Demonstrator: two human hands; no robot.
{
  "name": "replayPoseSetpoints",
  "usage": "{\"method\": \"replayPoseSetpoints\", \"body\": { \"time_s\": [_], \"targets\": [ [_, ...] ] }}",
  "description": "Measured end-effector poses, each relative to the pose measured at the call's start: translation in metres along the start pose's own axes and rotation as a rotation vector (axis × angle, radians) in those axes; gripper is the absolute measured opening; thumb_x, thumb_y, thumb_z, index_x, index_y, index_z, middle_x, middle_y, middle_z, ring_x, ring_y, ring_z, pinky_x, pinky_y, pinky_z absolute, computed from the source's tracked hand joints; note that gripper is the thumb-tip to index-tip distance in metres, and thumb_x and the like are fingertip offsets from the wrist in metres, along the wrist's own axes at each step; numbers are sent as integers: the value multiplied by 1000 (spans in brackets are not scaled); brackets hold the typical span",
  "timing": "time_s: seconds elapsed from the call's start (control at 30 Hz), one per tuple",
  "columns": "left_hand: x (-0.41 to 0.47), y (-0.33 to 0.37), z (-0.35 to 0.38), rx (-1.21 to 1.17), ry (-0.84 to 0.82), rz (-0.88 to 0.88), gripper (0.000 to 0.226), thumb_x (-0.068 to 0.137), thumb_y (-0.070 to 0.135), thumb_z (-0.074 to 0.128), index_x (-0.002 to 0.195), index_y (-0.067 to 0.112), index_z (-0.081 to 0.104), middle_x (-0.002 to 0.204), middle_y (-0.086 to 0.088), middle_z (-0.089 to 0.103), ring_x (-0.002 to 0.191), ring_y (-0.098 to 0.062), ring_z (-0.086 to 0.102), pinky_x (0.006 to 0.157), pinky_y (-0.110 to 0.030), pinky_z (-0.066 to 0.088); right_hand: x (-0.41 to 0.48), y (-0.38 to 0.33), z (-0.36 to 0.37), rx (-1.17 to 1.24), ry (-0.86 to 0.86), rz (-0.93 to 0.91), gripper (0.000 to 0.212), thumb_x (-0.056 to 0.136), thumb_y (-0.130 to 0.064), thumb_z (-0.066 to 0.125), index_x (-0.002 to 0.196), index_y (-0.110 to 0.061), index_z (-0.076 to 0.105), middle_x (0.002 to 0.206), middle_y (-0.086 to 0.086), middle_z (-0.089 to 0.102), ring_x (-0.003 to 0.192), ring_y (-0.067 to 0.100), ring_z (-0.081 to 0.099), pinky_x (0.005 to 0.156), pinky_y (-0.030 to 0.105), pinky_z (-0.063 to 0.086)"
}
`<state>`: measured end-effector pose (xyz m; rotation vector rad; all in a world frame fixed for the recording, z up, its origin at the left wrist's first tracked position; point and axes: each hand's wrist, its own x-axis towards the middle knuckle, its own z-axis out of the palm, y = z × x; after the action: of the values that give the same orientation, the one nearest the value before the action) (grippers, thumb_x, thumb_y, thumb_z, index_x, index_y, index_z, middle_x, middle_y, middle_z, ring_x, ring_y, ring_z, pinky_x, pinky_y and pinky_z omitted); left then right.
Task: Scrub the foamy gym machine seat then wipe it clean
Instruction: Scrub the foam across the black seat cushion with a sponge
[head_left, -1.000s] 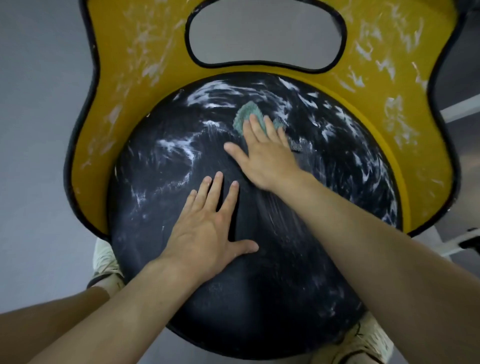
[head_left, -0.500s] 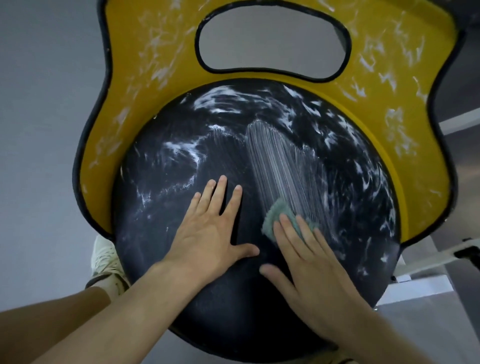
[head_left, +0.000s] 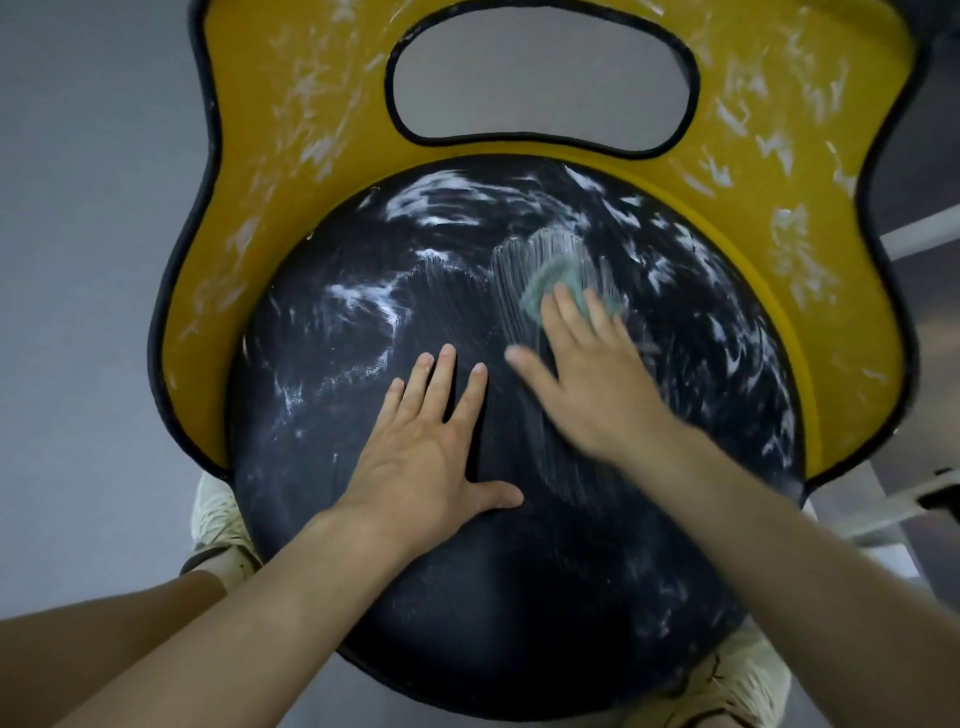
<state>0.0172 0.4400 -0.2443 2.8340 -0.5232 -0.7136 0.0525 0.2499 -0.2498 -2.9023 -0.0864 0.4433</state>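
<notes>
Now green scrub pad (head_left: 549, 283) under flat right hand (head_left: 592, 387) fingers; left hand (head_left: 423, 460) spread on seat (head_left: 519, 597).

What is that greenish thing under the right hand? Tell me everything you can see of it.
The scrub pad is a small, flat, pale green piece that looks soft, and its edges are blurred. It lies on the far half of the black seat, pressed down by the straight fingers of the right hand, which hide its near part. Fine white foam streaks lie around it.
</notes>
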Motion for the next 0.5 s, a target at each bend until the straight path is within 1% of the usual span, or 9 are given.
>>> {"method": "replayPoseSetpoints", "body": {
  "time_s": [0.07, 0.1, 0.17, 0.23, 0.3, 0.37, 0.4, 0.43, 0.5],
  "targets": [
    [1, 0, 1, -10, 9, 5, 120, 80, 82, 51, 156, 28, -25, 158, -4, -41, 146, -20, -38, 125, -42, -12, -65, 0, 20, -20, -36, -50, 89, 95, -76, -5, 163, -18, -5, 169, -2, -13, 154, 18, -22, 127, 44, -4],
    [1, -1, 2, -12, 14, 4, 120, 80, 83, 51, 156, 28, -25, 158, -4, -41, 146, -20, -38, 125, -42, -12, -96, -1, 29, -30, -41, -69, 90, 96, -75, -4, 163, -16, 2, 170, 0, -7, 156, 19, -16, 127, 44, 3],
    [1, -2, 3, -4, 16, 3, 120, 80, 83, 50, 155, 28, -26, 157, -4, -42, 146, -20, -38, 125, -42, -13, -141, 0, 45, -51, -58, -96, 85, 102, -70, 9, 160, -10, 24, 169, 4, 17, 157, 24, 9, 121, 46, 18],
    [0, -2, 4, -1, 20, 4, 120, 80, 84, 48, 155, 28, -27, 156, -3, -43, 145, -19, -39, 124, -41, -14, -154, 2, 51, -51, -90, -99, 79, 105, -65, 17, 157, -9, 35, 165, 5, 29, 153, 27, 24, 116, 46, 22],
    [-1, -2, 5, -1, 30, 2, 119, 81, 84, 47, 155, 28, -28, 156, -3, -44, 144, -19, -40, 124, -41, -14, -135, 1, 43, -60, -87, -118, 77, 105, -64, 10, 160, -13, 26, 168, 3, 21, 156, 25, 15, 120, 44, 18],
    [-2, -2, 5, -5, 32, 4, 119, 81, 83, 47, 155, 27, -27, 157, -3, -43, 145, -19, -39, 124, -41, -14, -93, 2, 32, -60, -24, -149, 77, 100, -66, -5, 161, -20, -1, 170, -1, -5, 156, 21, -11, 127, 43, 4],
    [-2, -2, 5, -7, 31, 5, 118, 81, 83, 47, 155, 27, -27, 157, -3, -43, 145, -19, -39, 124, -41, -14, -65, 2, 25, -52, -11, -125, 75, 99, -66, -7, 159, -22, -11, 168, -3, -15, 153, 19, -21, 127, 43, -4],
    [-2, -2, 4, -5, 29, 4, 118, 81, 83, 48, 155, 27, -26, 157, -3, -42, 145, -19, -39, 124, -41, -14, -34, 2, 18, -47, 4, -102, 73, 100, -64, -5, 159, -22, -14, 167, -3, -19, 152, 18, -24, 126, 43, -9],
    [-2, 0, 3, 7, 16, 1, 119, 81, 83, 48, 155, 27, -27, 157, -4, -42, 145, -19, -39, 124, -42, -14, 26, -2, 0, -18, 4, -55, 72, 103, -61, 4, 161, -21, -9, 169, -1, -15, 154, 18, -21, 125, 41, -12]
  ]
}}
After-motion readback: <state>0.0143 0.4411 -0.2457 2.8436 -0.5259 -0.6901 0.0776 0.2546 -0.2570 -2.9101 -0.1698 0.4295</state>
